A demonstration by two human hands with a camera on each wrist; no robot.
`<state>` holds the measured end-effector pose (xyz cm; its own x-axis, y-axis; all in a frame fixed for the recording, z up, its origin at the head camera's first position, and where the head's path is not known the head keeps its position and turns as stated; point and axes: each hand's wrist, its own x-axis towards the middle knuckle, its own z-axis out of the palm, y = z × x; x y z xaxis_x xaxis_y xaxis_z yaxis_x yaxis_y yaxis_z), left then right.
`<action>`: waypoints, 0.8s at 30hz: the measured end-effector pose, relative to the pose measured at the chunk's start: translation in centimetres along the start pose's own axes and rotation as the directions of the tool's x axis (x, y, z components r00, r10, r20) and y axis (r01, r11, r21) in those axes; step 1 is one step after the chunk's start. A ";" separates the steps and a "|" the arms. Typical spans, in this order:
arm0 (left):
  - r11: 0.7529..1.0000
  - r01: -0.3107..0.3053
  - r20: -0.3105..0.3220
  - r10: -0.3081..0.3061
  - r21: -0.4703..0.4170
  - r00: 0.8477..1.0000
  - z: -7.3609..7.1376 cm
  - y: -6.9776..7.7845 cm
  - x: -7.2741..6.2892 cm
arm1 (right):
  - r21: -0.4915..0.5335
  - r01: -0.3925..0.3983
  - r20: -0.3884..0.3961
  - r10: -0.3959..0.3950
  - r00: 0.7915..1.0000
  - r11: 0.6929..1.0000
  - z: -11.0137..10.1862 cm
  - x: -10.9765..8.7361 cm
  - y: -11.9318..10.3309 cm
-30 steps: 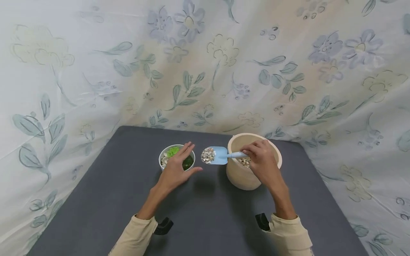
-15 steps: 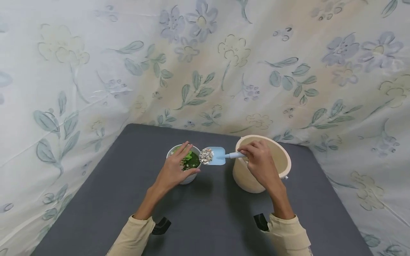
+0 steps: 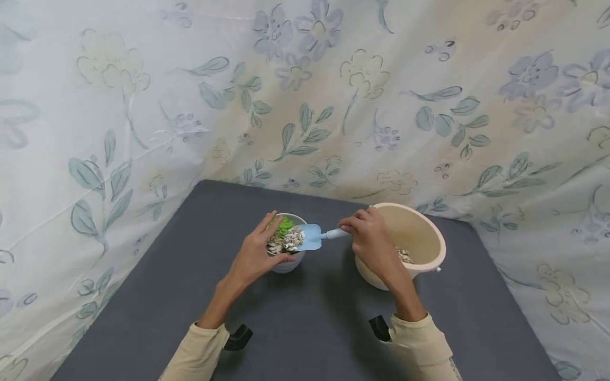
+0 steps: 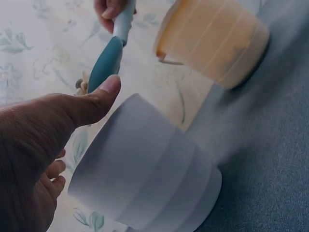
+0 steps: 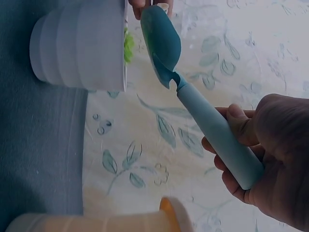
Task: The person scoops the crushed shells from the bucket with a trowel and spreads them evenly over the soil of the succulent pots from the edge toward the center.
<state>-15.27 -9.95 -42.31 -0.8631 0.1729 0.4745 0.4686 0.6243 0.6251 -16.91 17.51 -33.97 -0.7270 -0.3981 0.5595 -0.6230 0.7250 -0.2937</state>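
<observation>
My right hand (image 3: 376,246) grips the handle of a light blue hand trowel (image 3: 311,237), thumb along the handle in the right wrist view. Small pale pebbles (image 3: 292,239) fill the front of its blade, which hangs level over a white ribbed flower pot (image 4: 145,159). Bright green leaves (image 3: 284,226) show inside the pot's mouth. My left hand (image 3: 252,259) is spread at the pot's left side, thumb and fingers apart. In the left wrist view its thumb (image 4: 104,94) lies above the pot's rim, overlapping the blade.
A cream bucket (image 3: 421,233) with more pebbles (image 3: 404,255) in its bottom stands right of the pot, behind my right hand. Both stand on a dark grey table (image 3: 305,328). A floral cloth (image 3: 295,106) hangs behind the table.
My right hand has carried the loaded trowel left, from between bucket and pot to over the pot. My left hand stays spread by the pot. The head view has turned left.
</observation>
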 end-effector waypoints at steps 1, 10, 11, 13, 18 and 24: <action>1.000 0.003 -0.001 -0.003 -0.001 1.000 0.0 -0.1 -0.1 | -0.011 0.010 0.007 -0.010 1.000 1.000 0.1 0.1 -0.2; 1.000 0.025 0.002 -0.025 0.001 1.000 -0.1 -0.5 -0.3 | -0.182 0.180 0.026 -0.178 0.984 0.967 1.5 1.2 -2.0; 1.000 0.026 0.005 -0.026 -0.002 1.000 -0.1 -0.4 -0.3 | -0.197 0.184 0.027 -0.182 0.983 0.963 1.6 1.3 -2.1; 1.000 0.027 0.007 -0.027 -0.008 1.000 -0.1 -0.4 -0.3 | -0.218 0.184 0.031 -0.181 0.983 0.959 1.6 1.4 -2.3; 0.999 0.036 0.002 -0.036 -0.016 0.999 -0.1 -0.5 -0.2 | -0.282 0.201 0.044 -0.196 0.980 0.938 1.4 1.5 -3.0; 0.999 0.044 -0.002 -0.044 -0.008 0.999 -0.3 -0.5 0.1 | -0.326 0.246 0.032 -0.250 0.968 0.913 1.1 1.9 -3.4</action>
<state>-15.59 -10.51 -42.37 -0.8823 0.1436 0.4482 0.4319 0.6254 0.6499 -16.52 13.63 -32.78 -0.5571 -0.5844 0.5901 -0.6537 0.7468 0.1224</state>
